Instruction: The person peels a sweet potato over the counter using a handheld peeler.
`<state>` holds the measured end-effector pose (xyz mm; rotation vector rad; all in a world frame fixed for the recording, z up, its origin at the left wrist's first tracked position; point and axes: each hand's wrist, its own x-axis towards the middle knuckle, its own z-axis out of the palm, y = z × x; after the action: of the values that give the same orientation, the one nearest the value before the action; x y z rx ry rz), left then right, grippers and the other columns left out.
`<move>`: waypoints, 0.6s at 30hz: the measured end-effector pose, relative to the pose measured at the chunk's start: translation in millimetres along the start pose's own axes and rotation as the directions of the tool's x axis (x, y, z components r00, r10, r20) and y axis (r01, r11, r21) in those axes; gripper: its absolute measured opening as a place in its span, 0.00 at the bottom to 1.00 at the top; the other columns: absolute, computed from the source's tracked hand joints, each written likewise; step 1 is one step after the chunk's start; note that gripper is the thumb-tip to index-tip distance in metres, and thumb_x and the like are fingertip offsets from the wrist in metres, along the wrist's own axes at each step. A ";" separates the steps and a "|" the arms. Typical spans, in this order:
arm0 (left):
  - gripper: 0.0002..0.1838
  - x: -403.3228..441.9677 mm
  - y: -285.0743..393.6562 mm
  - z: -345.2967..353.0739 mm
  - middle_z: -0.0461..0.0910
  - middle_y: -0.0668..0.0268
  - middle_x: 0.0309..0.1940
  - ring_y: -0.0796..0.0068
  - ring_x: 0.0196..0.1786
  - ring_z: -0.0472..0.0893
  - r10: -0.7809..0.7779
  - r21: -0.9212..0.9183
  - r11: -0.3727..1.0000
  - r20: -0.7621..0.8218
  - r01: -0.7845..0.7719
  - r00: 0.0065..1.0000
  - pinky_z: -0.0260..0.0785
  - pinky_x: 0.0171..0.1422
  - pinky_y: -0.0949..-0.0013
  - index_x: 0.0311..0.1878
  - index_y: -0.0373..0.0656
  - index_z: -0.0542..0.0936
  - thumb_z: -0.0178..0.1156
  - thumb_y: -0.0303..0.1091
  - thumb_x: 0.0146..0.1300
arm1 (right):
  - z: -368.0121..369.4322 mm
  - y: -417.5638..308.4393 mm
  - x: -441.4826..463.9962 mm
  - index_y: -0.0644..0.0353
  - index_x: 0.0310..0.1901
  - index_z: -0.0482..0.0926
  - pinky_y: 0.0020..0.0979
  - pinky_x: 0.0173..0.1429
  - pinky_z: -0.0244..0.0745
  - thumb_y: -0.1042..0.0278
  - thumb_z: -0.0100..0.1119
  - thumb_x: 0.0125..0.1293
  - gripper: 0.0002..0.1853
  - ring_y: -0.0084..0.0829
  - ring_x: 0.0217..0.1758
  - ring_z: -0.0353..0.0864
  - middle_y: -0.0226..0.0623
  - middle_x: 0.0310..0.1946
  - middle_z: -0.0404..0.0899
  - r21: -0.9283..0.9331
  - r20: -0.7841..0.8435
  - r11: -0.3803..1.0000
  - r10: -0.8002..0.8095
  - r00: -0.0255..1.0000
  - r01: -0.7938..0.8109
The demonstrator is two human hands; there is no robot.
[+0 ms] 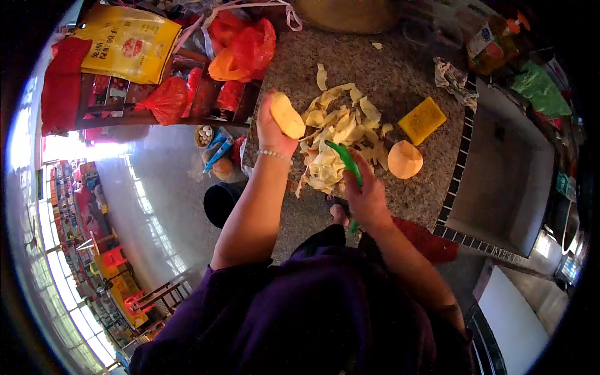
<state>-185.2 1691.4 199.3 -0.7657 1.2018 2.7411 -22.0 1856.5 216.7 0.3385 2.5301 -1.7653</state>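
My left hand is wrapped round a pale yellow potato, held over the left edge of the speckled counter. Its visible face looks peeled. A green peeler is gripped in my right hand, its head pointing up and left toward the potato, apart from it. Beneath and between my hands lies a loose heap of pale peelings. Just right of the heap sits a round, pale orange thing, whose kind I cannot make out. Beyond it rests a yellow sponge.
At right, a sink borders the counter, with a crumpled cloth by its corner and a bottle behind. Red plastic bags and a yellow bag are at upper left. A black bucket stands on the floor.
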 end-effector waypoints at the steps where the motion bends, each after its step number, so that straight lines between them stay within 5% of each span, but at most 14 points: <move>1: 0.16 -2.1 0.5 -5.0 0.77 0.72 0.35 0.72 0.38 0.76 -0.056 -0.027 0.998 0.022 0.057 0.998 0.68 0.43 0.66 0.48 0.53 0.77 0.56 0.50 0.62 | -3.4 6.1 3.1 0.58 0.63 0.66 0.31 0.46 0.74 0.63 0.50 0.69 0.22 0.39 0.46 0.81 0.50 0.47 0.79 -0.036 0.063 0.998 0.044 0.997 -0.042; 3: 0.19 -18.3 3.5 -6.3 0.77 0.70 0.32 0.71 0.33 0.75 -0.166 -0.078 0.982 0.067 0.171 0.984 0.68 0.38 0.65 0.47 0.54 0.77 0.53 0.56 0.63 | -12.3 2.0 10.0 0.60 0.63 0.66 0.32 0.53 0.72 0.64 0.50 0.69 0.22 0.42 0.55 0.78 0.53 0.53 0.76 -0.117 0.183 0.986 0.140 0.973 -0.120; 6: 0.18 -23.0 -4.8 -6.5 0.77 0.69 0.33 0.72 0.35 0.76 -0.107 0.001 0.994 0.090 0.108 0.990 0.71 0.39 0.66 0.51 0.51 0.75 0.52 0.51 0.66 | -7.9 -18.8 19.5 0.62 0.64 0.65 0.33 0.51 0.73 0.64 0.50 0.70 0.23 0.41 0.52 0.80 0.54 0.50 0.77 0.146 0.194 0.986 0.052 0.980 -0.081; 8: 0.18 -38.0 -9.3 6.8 0.77 0.69 0.37 0.73 0.38 0.77 -0.061 0.103 0.994 0.123 0.048 0.991 0.72 0.43 0.68 0.55 0.50 0.74 0.52 0.47 0.67 | -6.1 -44.1 29.4 0.63 0.64 0.64 0.33 0.51 0.73 0.65 0.49 0.70 0.23 0.42 0.51 0.80 0.55 0.49 0.77 0.231 0.227 0.948 0.167 0.959 -0.220; 9: 0.17 -39.6 -14.9 9.8 0.77 0.68 0.38 0.73 0.41 0.77 -0.021 0.122 0.993 0.110 0.008 0.994 0.72 0.45 0.68 0.55 0.49 0.74 0.52 0.44 0.67 | -2.3 -53.3 31.4 0.63 0.64 0.64 0.33 0.51 0.73 0.65 0.48 0.70 0.23 0.42 0.51 0.80 0.56 0.49 0.77 0.271 0.246 0.919 0.222 0.944 -0.287; 12: 0.17 -31.9 -28.0 5.8 0.77 0.65 0.43 0.74 0.46 0.76 0.164 0.239 0.954 0.100 -0.183 0.981 0.70 0.50 0.70 0.55 0.44 0.74 0.53 0.39 0.66 | 30.5 -49.9 27.7 0.64 0.64 0.64 0.33 0.51 0.73 0.64 0.47 0.71 0.23 0.41 0.50 0.80 0.56 0.47 0.78 0.291 0.000 0.954 0.077 0.997 -0.073; 14: 0.16 -25.6 -39.2 -9.0 0.77 0.65 0.43 0.75 0.45 0.76 0.457 0.552 0.687 0.176 -0.472 0.872 0.69 0.49 0.71 0.53 0.44 0.76 0.56 0.38 0.65 | 31.4 -53.4 19.6 0.64 0.64 0.64 0.33 0.51 0.73 0.65 0.47 0.71 0.23 0.40 0.51 0.79 0.55 0.48 0.78 0.306 0.010 0.946 0.109 0.994 -0.106; 16: 0.15 -47.0 -13.9 21.0 0.77 0.65 0.42 0.76 0.44 0.75 0.333 0.627 0.754 -0.111 -0.194 0.936 0.69 0.48 0.73 0.51 0.43 0.77 0.60 0.36 0.61 | 32.5 -52.5 1.0 0.63 0.65 0.64 0.35 0.51 0.73 0.65 0.47 0.71 0.23 0.39 0.49 0.80 0.54 0.46 0.79 0.172 0.102 0.969 0.164 0.981 -0.180; 18: 0.16 -43.7 -7.3 29.9 0.77 0.66 0.41 0.76 0.43 0.75 0.354 0.509 0.812 -0.041 -0.285 0.934 0.68 0.47 0.73 0.51 0.43 0.77 0.61 0.35 0.60 | 40.7 -41.5 -16.3 0.62 0.65 0.63 0.33 0.43 0.75 0.64 0.47 0.72 0.23 0.35 0.39 0.80 0.47 0.38 0.80 0.230 0.023 0.972 0.035 0.999 -0.040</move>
<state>-157.7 1724.0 231.6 -0.7414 2.1299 2.4306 -18.3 1802.4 243.2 0.3723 2.2927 -2.0411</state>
